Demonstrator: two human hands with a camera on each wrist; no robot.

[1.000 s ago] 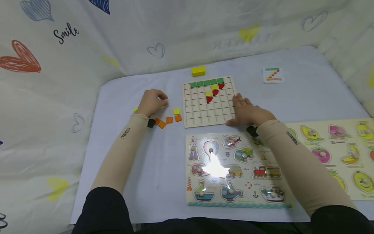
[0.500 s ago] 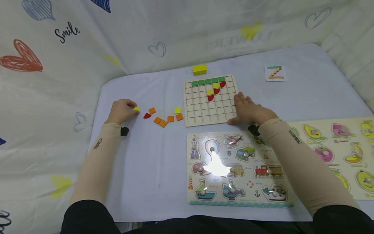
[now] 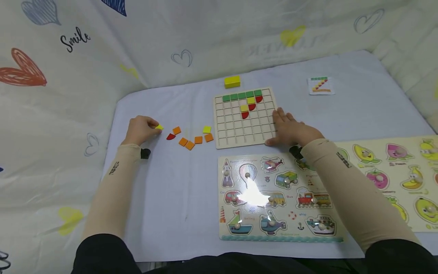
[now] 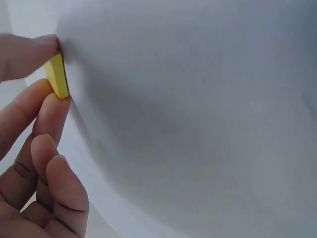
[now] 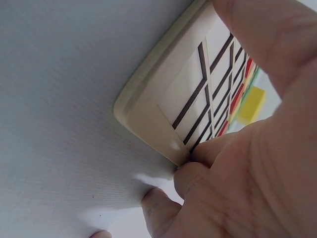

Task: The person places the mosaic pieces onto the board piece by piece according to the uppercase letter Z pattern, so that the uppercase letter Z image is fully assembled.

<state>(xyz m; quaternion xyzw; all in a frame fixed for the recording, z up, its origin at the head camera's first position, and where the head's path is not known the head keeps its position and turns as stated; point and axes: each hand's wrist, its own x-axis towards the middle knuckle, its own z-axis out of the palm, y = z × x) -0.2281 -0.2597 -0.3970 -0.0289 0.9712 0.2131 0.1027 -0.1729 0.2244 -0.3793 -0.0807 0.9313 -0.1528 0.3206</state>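
At the left of the table, my left hand (image 3: 139, 131) pinches a small yellow tile (image 3: 159, 127) between thumb and fingertips. The left wrist view shows that tile (image 4: 58, 77) edge-on, just above the white cloth. My right hand (image 3: 295, 131) rests against the right edge of a wooden grid board (image 3: 232, 134), fingers spread and mostly straight; the right wrist view shows fingers touching the board's rim (image 5: 148, 89). On the board lie a row of green squares (image 3: 242, 95), two yellow squares (image 3: 244, 108) and three red quarter-round pieces (image 3: 245, 115).
Between hand and board lie several orange squares (image 3: 189, 145), a red rounded piece (image 3: 170, 136) and a yellow square (image 3: 207, 129). A yellow block (image 3: 232, 82) stands behind the board. A pattern card (image 3: 321, 86), vehicle puzzle (image 3: 236, 224) and fruit puzzle (image 3: 393, 179) lie to the right and front.
My left hand has moved left, from above the loose tiles to the yellow tile, and now pinches it. The right hand has stayed at the board's edge.
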